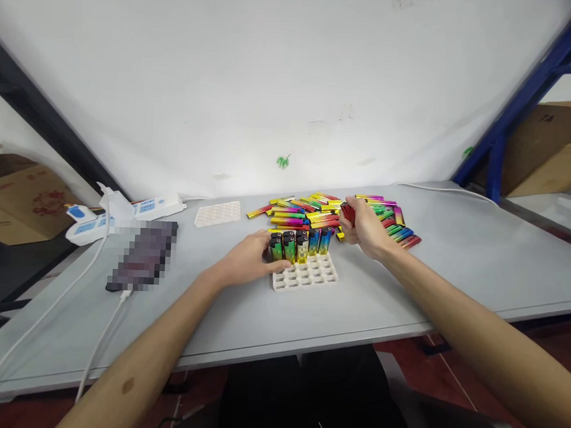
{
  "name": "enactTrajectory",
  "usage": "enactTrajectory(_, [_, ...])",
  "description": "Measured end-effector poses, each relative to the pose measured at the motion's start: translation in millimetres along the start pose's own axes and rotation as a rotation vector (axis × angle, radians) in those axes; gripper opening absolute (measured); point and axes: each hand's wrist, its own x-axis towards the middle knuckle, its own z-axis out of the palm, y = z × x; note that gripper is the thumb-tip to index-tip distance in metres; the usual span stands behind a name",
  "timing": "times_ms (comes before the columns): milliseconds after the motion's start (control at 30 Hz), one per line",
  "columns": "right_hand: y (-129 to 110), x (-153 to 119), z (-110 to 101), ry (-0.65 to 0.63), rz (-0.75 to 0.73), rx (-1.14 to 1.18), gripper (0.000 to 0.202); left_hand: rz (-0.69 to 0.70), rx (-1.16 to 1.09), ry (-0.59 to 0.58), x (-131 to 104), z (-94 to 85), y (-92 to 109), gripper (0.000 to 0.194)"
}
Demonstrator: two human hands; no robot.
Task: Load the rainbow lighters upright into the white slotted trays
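A white holed tray (306, 278) lies on the table with several shiny lighters (302, 247) upright in its back rows, green, gold and blue. Around the tray's left end is my left hand (248, 258), its thumb along the front of the green lighters and its other fingers partly hidden behind them. My right hand (363, 227) is closed round a red lighter (347, 211), raised just right of the tray. Behind and beneath it spreads a loose pile of metallic, many-coloured lighters (289, 222).
A second white tray (218, 213) lies at the back left. Further left are a power strip (148, 206) and a blurred dark device (144, 255) with a white cable (103, 326) running over the table edge. Cardboard boxes (544, 146) stand beyond the blue frame at right.
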Motion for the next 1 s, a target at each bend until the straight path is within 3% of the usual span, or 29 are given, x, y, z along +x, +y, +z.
enactTrajectory(133, [-4.9,-2.9,5.1,0.063,0.115,0.200,0.052,0.010,-0.003,0.005,-0.5,-0.4,0.5,0.046])
enactTrajectory(400, [-9.0,-4.6,5.9,0.094,0.142,0.258,0.058,0.011,0.017,0.012,0.0,-0.5,1.5,0.044])
enactTrajectory(600, [-9.7,-3.9,5.4,0.087,0.163,0.282,0.050,0.023,0.000,0.012,-0.5,-1.5,3.5,0.045])
enactTrajectory(800, [-6.3,-3.9,4.4,0.115,0.107,0.277,0.052,0.025,-0.006,0.011,-0.5,-1.7,4.4,0.043])
enactTrajectory(1000, [-10.1,-5.3,-2.4,0.119,-0.115,0.185,0.039,-0.003,0.002,0.005,-0.8,-1.2,5.3,0.041])
